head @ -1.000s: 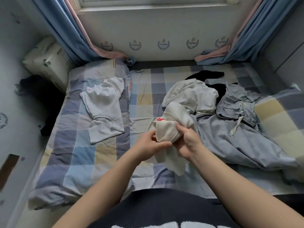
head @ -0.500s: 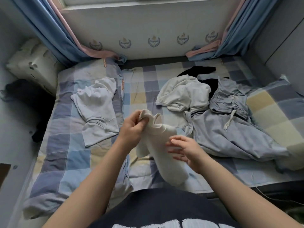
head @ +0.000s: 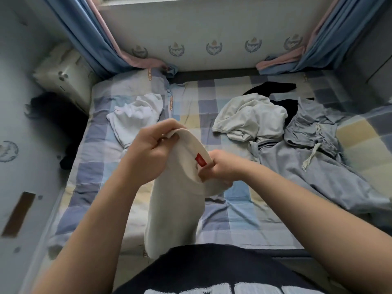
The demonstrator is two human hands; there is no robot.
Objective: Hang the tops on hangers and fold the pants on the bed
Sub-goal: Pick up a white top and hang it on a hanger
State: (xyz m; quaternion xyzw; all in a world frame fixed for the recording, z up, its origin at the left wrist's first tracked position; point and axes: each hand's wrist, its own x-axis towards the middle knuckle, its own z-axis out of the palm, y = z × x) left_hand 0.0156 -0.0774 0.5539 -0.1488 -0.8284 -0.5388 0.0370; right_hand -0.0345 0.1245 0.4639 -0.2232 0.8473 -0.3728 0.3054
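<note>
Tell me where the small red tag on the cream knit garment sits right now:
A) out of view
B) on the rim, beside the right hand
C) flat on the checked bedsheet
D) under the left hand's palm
B: the small red tag shows on the rim of the cream knit garment, just beside the right hand, while the left hand grips the rim's other end.

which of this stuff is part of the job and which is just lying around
Job: cream garment, gripped by left hand and right hand; white top; off-white top; grey clothes; black garment; bed.
Lying about: pillow; curtains; dark heap.
</note>
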